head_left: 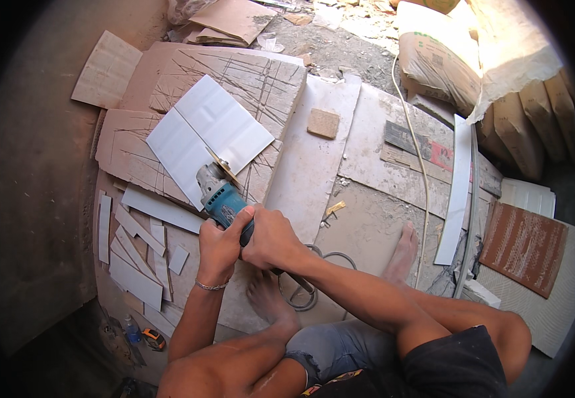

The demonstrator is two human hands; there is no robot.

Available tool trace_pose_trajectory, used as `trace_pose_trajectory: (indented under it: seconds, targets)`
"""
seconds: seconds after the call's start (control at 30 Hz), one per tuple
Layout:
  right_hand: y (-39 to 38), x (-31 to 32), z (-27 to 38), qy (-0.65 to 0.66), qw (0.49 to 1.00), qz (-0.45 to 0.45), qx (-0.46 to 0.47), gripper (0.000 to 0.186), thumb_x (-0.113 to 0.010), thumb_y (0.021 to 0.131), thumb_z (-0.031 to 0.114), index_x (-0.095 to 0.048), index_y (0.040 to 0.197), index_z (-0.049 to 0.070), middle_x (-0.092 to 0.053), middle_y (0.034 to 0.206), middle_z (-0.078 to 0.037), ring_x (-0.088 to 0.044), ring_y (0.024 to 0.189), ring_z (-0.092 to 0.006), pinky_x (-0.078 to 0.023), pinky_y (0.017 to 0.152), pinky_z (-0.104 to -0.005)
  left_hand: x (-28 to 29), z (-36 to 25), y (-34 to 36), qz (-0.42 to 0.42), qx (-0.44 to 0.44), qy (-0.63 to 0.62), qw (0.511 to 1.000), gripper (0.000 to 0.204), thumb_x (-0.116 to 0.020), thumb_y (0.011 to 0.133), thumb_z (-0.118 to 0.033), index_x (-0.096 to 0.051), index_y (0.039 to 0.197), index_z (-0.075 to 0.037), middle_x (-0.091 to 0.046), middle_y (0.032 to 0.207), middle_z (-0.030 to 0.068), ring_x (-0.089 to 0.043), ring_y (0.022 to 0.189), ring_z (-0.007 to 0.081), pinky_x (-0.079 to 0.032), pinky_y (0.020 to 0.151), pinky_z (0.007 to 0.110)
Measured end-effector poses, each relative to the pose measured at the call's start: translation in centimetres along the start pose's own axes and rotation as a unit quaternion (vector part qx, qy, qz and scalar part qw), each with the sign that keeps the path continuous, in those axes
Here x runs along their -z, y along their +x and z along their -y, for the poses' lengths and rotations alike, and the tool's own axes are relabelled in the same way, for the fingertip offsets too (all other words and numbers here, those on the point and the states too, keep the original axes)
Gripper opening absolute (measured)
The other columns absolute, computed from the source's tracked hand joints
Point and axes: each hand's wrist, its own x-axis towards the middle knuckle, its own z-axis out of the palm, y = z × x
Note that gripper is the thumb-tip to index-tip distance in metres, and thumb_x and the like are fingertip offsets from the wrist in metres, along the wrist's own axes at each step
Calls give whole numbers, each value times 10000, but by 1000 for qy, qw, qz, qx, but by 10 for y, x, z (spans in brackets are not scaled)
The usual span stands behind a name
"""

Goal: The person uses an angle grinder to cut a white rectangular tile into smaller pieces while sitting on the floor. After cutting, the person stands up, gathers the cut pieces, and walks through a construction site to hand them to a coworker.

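Note:
Both my hands are wrapped round a blue angle grinder point(224, 201) with a grey metal head. My left hand point(220, 242), with a chain bracelet at the wrist, grips the near side of its body. Closed round the rear of the body is my right hand point(271, 237). The grinder's thin disc point(224, 164) stands on edge over a glossy white tile point(224, 119), in line with a dark straight line across it. Whether the disc touches the tile I cannot tell. Under the tile lies a board point(244, 83) scored with many crossing cuts.
White tile strips point(135, 282) lie at the left, near an orange-and-black tape measure point(153, 339). A grey cord point(306, 306) coils by my feet; a pale cable point(420, 146) crosses the floor. Filled sacks point(433, 53), a long white strip point(456, 189) and a brown tile point(525, 249) are at the right.

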Motion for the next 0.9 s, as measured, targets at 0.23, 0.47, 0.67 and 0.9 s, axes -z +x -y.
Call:
trace_pose_trajectory:
  seconds: [0.23, 0.47, 0.67, 0.9]
  targets:
    - [-3, 4, 2, -6, 1000, 23, -19, 525, -785, 674, 126, -571, 1088, -116, -705, 978, -332, -710, 958, -500, -590, 865, -494, -3, 1, -2, -3, -1, -3, 1000, 263, -825, 923, -227, -718, 853, 2, -720, 825, 37, -649, 681, 78, -526, 615, 259]
    - [-10, 11, 18, 15, 1000, -16, 17, 421, -716, 730, 112, -565, 1044, -126, -683, 863, -354, -692, 867, -536, -569, 806, -527, -3, -18, -16, -36, -34, 32, 998, 297, -839, 912, -243, -689, 859, 8, -722, 834, 43, -647, 696, 75, -529, 639, 250]
    - [-13, 27, 37, 20, 999, -13, 41, 432, -753, 710, 151, -565, 1011, -96, -680, 823, -317, -704, 831, -496, -572, 771, -484, 4, -16, -23, -9, -86, -49, 995, 440, -766, 964, -270, -572, 1206, 42, -692, 1100, 105, -667, 937, 104, -547, 784, 259]
    - [-5, 58, 47, 41, 996, -60, 51, 500, -845, 641, 206, -608, 1000, -49, -717, 864, -232, -729, 820, -394, -577, 785, -427, 12, 31, -19, 370, 25, -372, 851, 566, -593, 938, -138, -422, 1459, 3, -574, 1427, 135, -583, 1309, 264, -455, 1139, 430]
